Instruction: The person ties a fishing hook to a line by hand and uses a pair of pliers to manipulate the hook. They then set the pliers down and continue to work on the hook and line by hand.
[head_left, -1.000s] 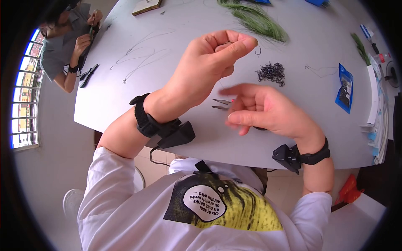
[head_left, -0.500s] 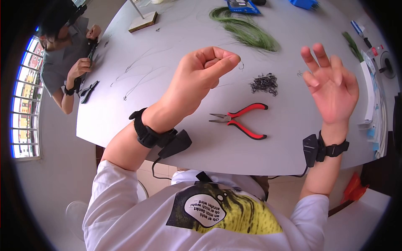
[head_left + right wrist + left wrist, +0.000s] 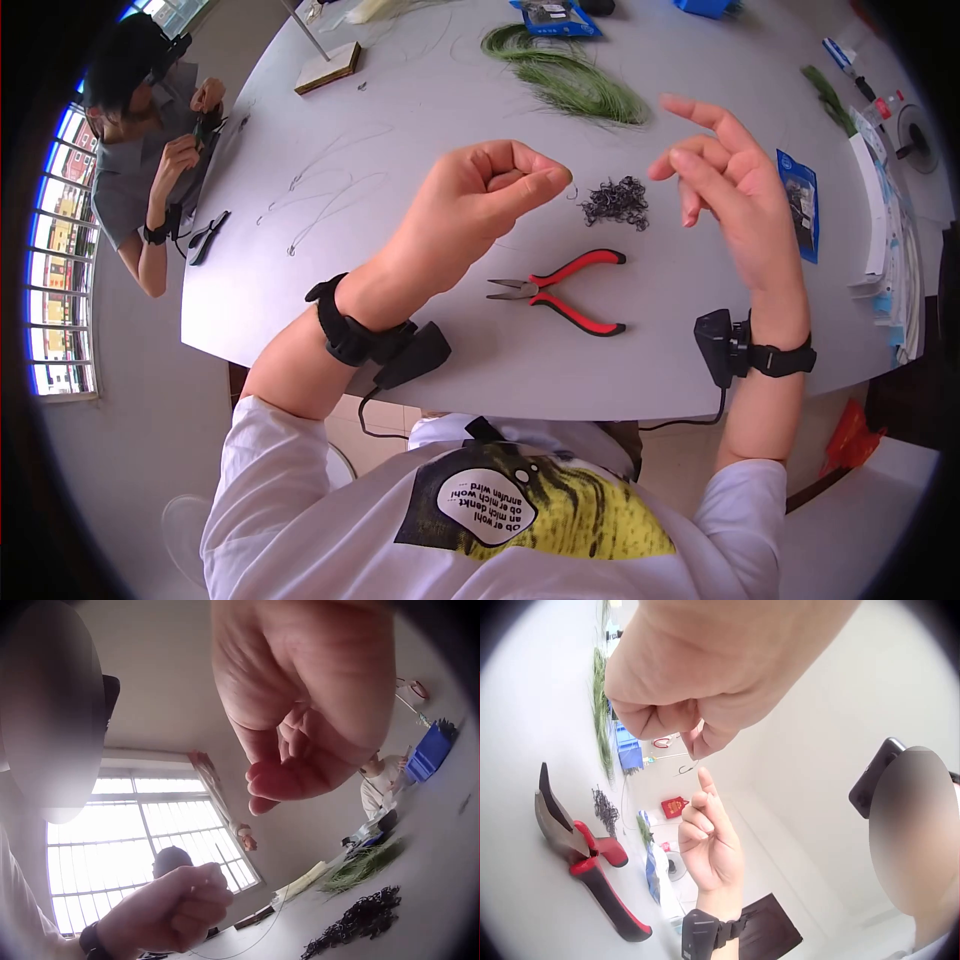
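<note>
My left hand (image 3: pixel 490 205) pinches a small fish hook (image 3: pixel 572 190) between thumb and forefinger, its bend hanging below the fingertips; in the left wrist view the hook (image 3: pixel 685 770) shows too. My right hand (image 3: pixel 735 180) is raised to the right, index finger stretched out and the others loosely bent; nothing is plainly seen in it. A thin line (image 3: pixel 279 924) curves near my left hand in the right wrist view; where its upper end goes I cannot tell. Between the hands lies a pile of dark hooks (image 3: pixel 615 203). Red-handled pliers (image 3: pixel 575 292) lie nearer me, jaws pointing left.
Green strands (image 3: pixel 575 85) lie beyond the pile, with blue packets (image 3: pixel 560 18) behind and another blue packet (image 3: pixel 798 205) at the right. Thin lines with hooks (image 3: pixel 320 205) lie at the left, near a wooden block (image 3: pixel 328 70). Another person (image 3: pixel 135 175) sits at the left edge.
My right hand swept from beside my left hand out to the right, then came slightly back leftward with its fingers more bent. My left hand still pinches the hook, now a little lower.
</note>
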`<control>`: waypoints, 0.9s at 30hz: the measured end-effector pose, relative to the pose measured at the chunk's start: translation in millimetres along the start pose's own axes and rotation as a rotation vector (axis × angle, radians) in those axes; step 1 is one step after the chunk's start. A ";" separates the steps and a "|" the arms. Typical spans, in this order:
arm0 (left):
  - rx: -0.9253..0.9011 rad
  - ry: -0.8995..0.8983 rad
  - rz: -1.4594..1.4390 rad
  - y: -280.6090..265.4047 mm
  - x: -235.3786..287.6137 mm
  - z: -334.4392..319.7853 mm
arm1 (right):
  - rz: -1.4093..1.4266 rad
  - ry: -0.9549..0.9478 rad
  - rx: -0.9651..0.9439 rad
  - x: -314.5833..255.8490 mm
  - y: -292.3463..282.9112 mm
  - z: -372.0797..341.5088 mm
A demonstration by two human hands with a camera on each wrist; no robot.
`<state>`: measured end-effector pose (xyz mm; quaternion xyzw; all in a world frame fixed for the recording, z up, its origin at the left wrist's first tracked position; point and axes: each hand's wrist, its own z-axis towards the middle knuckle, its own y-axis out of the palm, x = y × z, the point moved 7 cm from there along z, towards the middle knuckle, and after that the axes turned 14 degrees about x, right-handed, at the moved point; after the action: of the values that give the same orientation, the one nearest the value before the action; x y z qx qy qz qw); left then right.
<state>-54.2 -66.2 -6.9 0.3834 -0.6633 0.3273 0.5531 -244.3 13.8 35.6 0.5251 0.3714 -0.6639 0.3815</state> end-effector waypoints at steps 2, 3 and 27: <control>-0.042 0.022 0.003 4.6 0.8 -2.6 | -0.046 -0.013 -0.027 0.2 5.8 -2.4; -0.039 0.019 0.002 5.2 -0.2 -3.7 | -0.046 -0.010 -0.031 -0.3 7.6 -3.7; -0.132 0.067 0.072 17.4 -2.6 -8.2 | -0.534 -0.696 -0.006 -21.9 44.4 -33.9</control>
<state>-65.1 -50.2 -8.2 0.3109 -0.6779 0.3154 0.5868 -187.0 27.4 47.1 0.1545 0.3453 -0.8755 0.3006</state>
